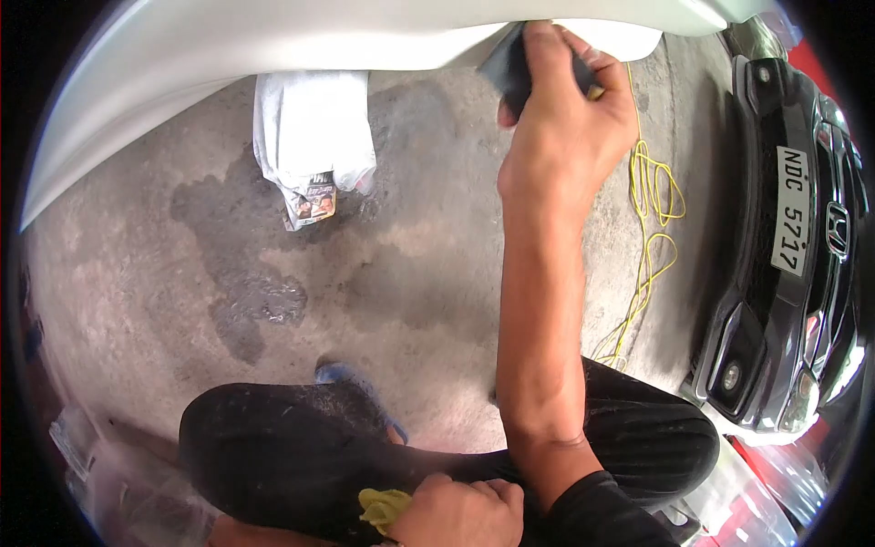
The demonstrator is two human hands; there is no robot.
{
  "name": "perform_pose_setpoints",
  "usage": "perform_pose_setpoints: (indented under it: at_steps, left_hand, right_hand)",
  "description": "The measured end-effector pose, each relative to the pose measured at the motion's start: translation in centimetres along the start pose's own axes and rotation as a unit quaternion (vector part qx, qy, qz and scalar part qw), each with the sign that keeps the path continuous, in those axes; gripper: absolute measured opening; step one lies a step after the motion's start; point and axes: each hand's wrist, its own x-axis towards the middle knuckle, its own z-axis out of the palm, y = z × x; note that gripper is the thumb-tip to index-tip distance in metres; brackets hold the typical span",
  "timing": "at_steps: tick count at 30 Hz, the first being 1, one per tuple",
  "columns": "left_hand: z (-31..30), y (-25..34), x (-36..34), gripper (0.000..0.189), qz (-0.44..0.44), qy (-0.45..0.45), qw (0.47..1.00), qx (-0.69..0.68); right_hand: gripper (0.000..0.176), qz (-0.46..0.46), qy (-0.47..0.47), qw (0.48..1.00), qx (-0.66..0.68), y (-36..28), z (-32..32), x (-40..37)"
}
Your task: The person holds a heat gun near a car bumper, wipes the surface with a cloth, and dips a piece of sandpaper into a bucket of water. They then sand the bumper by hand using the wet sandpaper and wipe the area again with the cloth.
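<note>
My right hand (565, 100) is raised to the lower edge of a white car body panel (365, 36). Its fingers are closed on a dark grey sheet that looks like sandpaper (510, 68), pressed at the panel's edge. A small yellow bit (595, 93) shows by the fingers; I cannot make out what it is. Low in front of me, my left hand (460, 512) is closed near my lap, with a crumpled yellow cloth (383, 509) sticking out of its left side. The part of the cloth inside the fist is hidden.
White plastic sheeting (314, 128) with printed paper (316, 202) hangs below the panel. Wet patches (264, 296) mark the concrete floor. A yellow cord (649, 182) lies in loops at the right, beside a black car's front bumper (756, 246). My knees are bent below.
</note>
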Motion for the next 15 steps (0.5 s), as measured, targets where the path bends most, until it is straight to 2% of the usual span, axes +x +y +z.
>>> perform_pose_setpoints:
  at_steps: [2,5,7,9,11,12,14,15]
  left_hand:
    - [-0.7,-0.5,0.2,0.026,0.018,0.030,0.999,0.028]
    - [-3.5,-0.7,1.1,0.031,0.017,0.088,0.991,0.102]
    - [-7.8,-0.5,3.0,0.015,0.080,0.174,0.968,0.165]
    - [-12.1,1.2,8.9,0.020,0.149,0.264,0.876,0.375]
    - [-15.6,2.4,16.9,0.021,0.222,0.368,0.759,0.490]
    - [-17.1,1.8,21.9,0.020,0.237,0.432,0.677,0.546]
    - [-20.2,-0.1,27.8,0.022,0.198,0.413,0.650,0.606]
    - [-21.1,-1.8,30.0,0.025,0.159,0.440,0.636,0.614]
  right_hand:
    - [0.023,-0.026,0.007,0.999,0.031,1.4,-1.2,0.9]
    - [0.020,-0.069,0.011,0.997,0.023,2.1,-3.0,3.7]
    - [0.020,-0.126,0.040,0.991,-0.017,4.5,-6.4,4.2]
    - [0.020,-0.173,0.072,0.981,-0.057,7.4,-10.5,4.1]
    - [0.019,-0.140,0.112,0.981,-0.075,8.9,-16.1,3.8]
    - [0.018,-0.113,0.127,0.983,-0.072,9.2,-18.2,3.8]
    - [0.017,-0.065,0.144,0.986,-0.045,9.8,-20.8,3.8]
    - [0.020,-0.068,0.142,0.987,-0.028,9.9,-21.1,4.0]
